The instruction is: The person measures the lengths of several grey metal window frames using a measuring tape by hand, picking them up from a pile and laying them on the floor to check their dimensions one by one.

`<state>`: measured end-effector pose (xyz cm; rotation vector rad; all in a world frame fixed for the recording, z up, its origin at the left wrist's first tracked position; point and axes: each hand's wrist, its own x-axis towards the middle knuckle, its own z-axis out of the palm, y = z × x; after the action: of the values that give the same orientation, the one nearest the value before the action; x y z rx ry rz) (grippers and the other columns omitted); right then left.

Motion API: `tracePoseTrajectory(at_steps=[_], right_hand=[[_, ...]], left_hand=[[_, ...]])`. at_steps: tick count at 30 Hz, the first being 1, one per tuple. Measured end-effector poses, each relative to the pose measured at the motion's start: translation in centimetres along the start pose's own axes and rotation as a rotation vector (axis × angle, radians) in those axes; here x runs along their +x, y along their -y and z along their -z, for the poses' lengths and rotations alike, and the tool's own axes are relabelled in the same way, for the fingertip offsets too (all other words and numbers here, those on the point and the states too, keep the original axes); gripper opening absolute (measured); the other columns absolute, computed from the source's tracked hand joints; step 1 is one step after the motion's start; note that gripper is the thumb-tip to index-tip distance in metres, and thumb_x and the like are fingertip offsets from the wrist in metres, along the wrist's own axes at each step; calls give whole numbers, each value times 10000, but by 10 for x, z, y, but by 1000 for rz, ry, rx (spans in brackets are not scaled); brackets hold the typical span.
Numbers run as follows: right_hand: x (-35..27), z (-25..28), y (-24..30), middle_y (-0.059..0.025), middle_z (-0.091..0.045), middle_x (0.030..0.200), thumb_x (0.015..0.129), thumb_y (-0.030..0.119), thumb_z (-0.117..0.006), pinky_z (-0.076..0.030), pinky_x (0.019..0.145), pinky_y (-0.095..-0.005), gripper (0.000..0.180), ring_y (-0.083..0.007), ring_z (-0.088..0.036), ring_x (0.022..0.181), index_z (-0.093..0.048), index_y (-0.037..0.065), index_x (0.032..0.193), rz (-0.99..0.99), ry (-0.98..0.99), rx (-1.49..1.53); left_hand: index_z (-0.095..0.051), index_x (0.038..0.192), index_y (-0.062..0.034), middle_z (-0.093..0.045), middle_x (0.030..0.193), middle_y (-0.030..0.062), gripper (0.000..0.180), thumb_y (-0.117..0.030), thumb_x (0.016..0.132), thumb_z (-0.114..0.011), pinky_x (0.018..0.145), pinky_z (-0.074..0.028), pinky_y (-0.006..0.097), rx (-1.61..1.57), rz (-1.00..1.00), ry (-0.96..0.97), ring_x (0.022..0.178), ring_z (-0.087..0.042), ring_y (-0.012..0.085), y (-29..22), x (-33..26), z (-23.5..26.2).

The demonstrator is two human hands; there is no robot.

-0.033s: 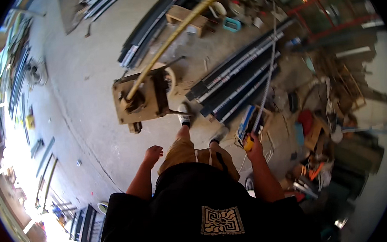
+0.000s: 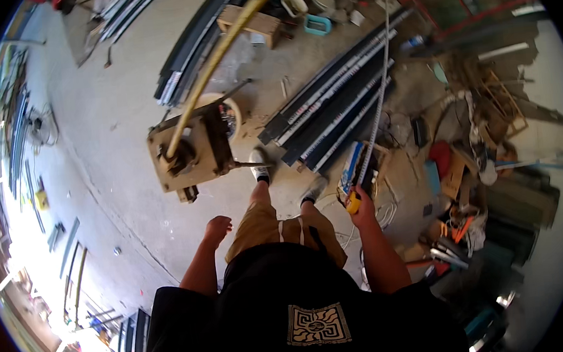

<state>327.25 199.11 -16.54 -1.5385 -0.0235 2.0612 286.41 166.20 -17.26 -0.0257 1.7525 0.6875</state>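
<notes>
In my right hand (image 2: 365, 212) is a yellow tape measure (image 2: 354, 202), gripped low beside my right thigh. Its long pale blade (image 2: 377, 105) runs out from the case, up and away past the stacked dark metal profiles (image 2: 335, 102). Below the case and blade lies a blue-and-white package (image 2: 352, 164) on the floor. My left hand (image 2: 218, 228) hangs at my left side with its fingers loosely bent and nothing in it. Ahead of it stands a bench machine (image 2: 190, 150) with a long yellowish bar (image 2: 222, 55) rising from its top.
More dark profiles (image 2: 188, 44) lie beyond the machine, near a wooden box (image 2: 253, 24) and a turquoise tray (image 2: 317, 24). Coiled white cable (image 2: 384, 217) and a red item (image 2: 440, 157) lie to the right. A standing fan (image 2: 41, 125) is at far left.
The view has shifted slightly, so the machine, profiles and floor items appear farther left and the machine looks turned. My right hand still grips the tape measure, its blade extended.
</notes>
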Motion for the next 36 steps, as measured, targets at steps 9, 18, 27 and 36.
tracePoseTrajectory(at_steps=[9, 18, 27, 36], right_hand=[[56, 15, -67, -63, -610, 902, 980, 312, -654, -512, 790, -356, 259, -207, -610, 853, -608, 59, 1008, -14, 115, 189], [126, 55, -130, -92, -628, 934, 1007, 303, -608, -508, 826, -376, 270, -227, -604, 871, -617, 34, 1024, -91, 21, 266], [189, 84, -146, -93, -618, 970, 1011, 287, -605, -500, 870, -371, 251, -218, -603, 930, -624, 37, 1019, -163, -44, 322], [213, 106, -174, -107, -624, 977, 1025, 306, -585, -497, 880, -378, 273, -232, -607, 950, -623, 35, 1034, -298, 28, 248]], left_hand=[[-688, 1050, -21, -700, 866, 68, 199, -99, 969, -524, 709, -548, 299, 447, -108, 211, 770, -670, 161, -82, 190, -64], [-678, 1037, -60, -722, 894, 104, 243, -257, 956, -560, 765, -546, 366, 887, -422, 227, 831, -700, 249, -185, 394, -198], [-574, 1299, -99, -647, 1218, 263, 509, -311, 851, -690, 964, -520, 496, 1220, -446, -41, 1131, -637, 430, -230, 536, -301], [-190, 1574, 11, -448, 1449, 330, 1313, -547, 624, -905, 1116, -423, 458, 1047, -573, 47, 1345, -488, 426, -235, 663, -304]])
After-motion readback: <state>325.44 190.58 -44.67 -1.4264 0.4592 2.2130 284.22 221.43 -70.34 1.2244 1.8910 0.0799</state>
